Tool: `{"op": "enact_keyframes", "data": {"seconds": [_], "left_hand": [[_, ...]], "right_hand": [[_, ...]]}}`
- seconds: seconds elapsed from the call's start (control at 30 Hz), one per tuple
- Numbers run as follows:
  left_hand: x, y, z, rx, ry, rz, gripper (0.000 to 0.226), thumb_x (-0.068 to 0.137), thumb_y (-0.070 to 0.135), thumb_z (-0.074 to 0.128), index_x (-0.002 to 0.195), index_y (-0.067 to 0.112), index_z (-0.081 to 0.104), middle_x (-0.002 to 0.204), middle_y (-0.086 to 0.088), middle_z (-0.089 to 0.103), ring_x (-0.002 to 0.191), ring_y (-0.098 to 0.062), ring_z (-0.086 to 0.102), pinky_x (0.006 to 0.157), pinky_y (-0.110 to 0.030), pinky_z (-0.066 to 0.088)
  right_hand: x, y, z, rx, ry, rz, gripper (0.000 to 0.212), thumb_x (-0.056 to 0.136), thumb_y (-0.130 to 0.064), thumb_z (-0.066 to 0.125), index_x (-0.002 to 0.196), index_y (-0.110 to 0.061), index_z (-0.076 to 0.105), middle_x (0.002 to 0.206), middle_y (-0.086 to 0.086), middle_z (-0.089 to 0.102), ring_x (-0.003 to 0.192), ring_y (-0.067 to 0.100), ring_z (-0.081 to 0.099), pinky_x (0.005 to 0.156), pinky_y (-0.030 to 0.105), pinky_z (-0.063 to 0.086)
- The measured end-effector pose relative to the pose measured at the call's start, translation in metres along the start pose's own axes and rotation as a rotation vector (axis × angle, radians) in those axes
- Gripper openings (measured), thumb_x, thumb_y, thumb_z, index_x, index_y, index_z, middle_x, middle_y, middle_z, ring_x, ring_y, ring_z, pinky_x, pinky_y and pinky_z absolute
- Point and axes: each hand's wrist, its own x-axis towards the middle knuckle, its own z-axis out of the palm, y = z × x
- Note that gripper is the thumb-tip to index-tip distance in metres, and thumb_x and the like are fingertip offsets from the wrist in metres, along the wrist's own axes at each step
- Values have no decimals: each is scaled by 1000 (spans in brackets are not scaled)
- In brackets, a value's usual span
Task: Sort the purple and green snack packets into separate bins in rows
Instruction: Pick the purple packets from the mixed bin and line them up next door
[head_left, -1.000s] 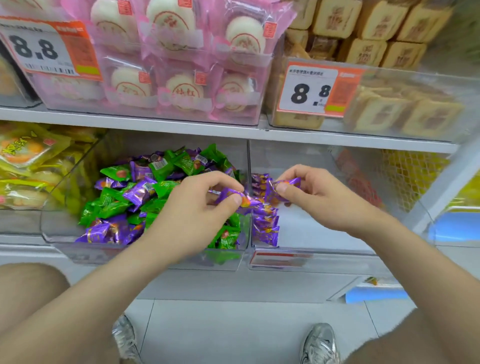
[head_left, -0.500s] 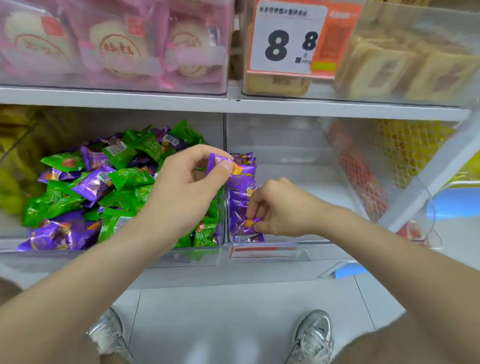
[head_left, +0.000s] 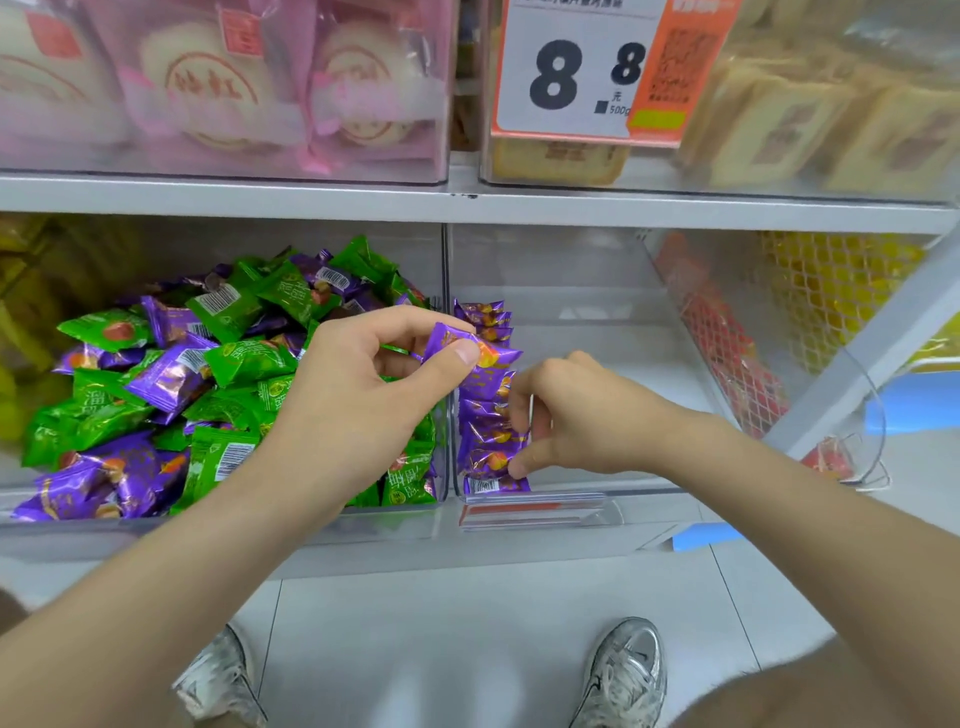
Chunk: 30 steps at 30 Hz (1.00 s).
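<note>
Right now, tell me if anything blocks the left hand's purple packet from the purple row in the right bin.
Only the right hand: its fingers grip the near end of the purple row. The purple packet, pinched by the left hand, hangs over the bin divider.

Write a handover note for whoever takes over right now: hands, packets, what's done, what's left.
Left hand pinches one purple packet over the divider between the bins.
Right hand pinches the near end of the purple row in the right bin.
Done: one purple row along that bin's left wall.
Left: the mixed pile of purple and green packets fills the left bin; no green row yet.
</note>
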Motion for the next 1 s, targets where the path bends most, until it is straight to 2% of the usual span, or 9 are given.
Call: {"op": "enact_keyframes", "data": {"seconds": [0.03, 0.1, 0.17, 0.23, 0.37, 0.53, 0.7, 0.83, 1.0], "left_hand": [[0, 0, 0, -9, -1, 0, 8, 94, 33, 76, 100, 32, 81, 96, 8, 79, 87, -31, 72, 69, -45, 58], [-1, -1, 2, -23, -5, 6, 7, 95, 31, 75, 100, 31, 80, 94, 9, 79, 87, -30, 72, 66, -30, 55], [0, -2, 3, -26, -1, 14, 6, 95, 29, 75, 99, 31, 80, 92, 9, 79, 86, -31, 71, 68, -22, 53], [1, -3, 5, -35, 6, 22, 6, 95, 28, 75, 98, 31, 80, 92, 8, 79, 86, -33, 70, 74, -30, 56], [1, -3, 9, -26, 9, 33, 5, 94, 31, 76, 97, 32, 80, 92, 4, 78, 85, -33, 69, 80, -46, 58], [2, -3, 9, -11, 2, 38, 4, 94, 31, 76, 96, 32, 80, 90, 5, 77, 83, -33, 66, 73, -37, 56], [2, -3, 7, 3, -2, 42, 5, 94, 30, 76, 96, 30, 80, 89, 7, 77, 82, -29, 67, 67, -32, 53], [1, -2, 7, 17, -1, 47, 5, 94, 28, 76, 96, 30, 80, 87, 11, 77, 71, -10, 63, 60, -16, 47], [0, -2, 7, 38, 5, 51, 5, 95, 27, 76, 97, 30, 80, 88, 10, 77, 77, -23, 66, 60, -18, 47]], "right_hand": [[-3, 0, -4, 8, -28, 26, 42, 72, -48, 93, 86, -24, 60, 66, -7, 73, 66, -1, 62, 66, 27, 49], [-8, 1, -10, 71, -148, 77, 36, 84, -39, 86, 89, -24, 55, 68, -6, 76, 64, 2, 66, 64, 27, 48], [-13, 3, -11, 213, -289, 192, 28, 93, -34, 78, 101, -23, 54, 82, -2, 79, 70, 15, 70, 63, 25, 49], [-15, 3, -8, 294, -343, 324, 32, 91, -36, 79, 112, -25, 56, 88, 1, 78, 71, 19, 65, 65, 28, 50], [-11, -6, 4, 465, -287, 465, 34, 83, -26, 87, 106, -20, 63, 66, -5, 65, 59, 14, 56, 59, 25, 48], [-11, -9, 9, 604, -265, 570, 29, 83, -11, 86, 91, -20, 60, 56, -5, 64, 53, 13, 55, 53, 23, 41], [-10, -6, 5, 878, -260, 644, 16, 87, -6, 82, 88, -17, 71, 84, 9, 79, 71, 15, 74, 61, 22, 54], [-14, -3, 6, 1118, -265, 633, 13, 89, 7, 72, 92, -6, 75, 91, 19, 79, 77, 20, 79, 73, 27, 65], [-20, 0, 5, 1078, -258, 525, 28, 83, 16, 71, 99, -7, 76, 100, 21, 79, 101, 28, 78, 84, 32, 64]]}}
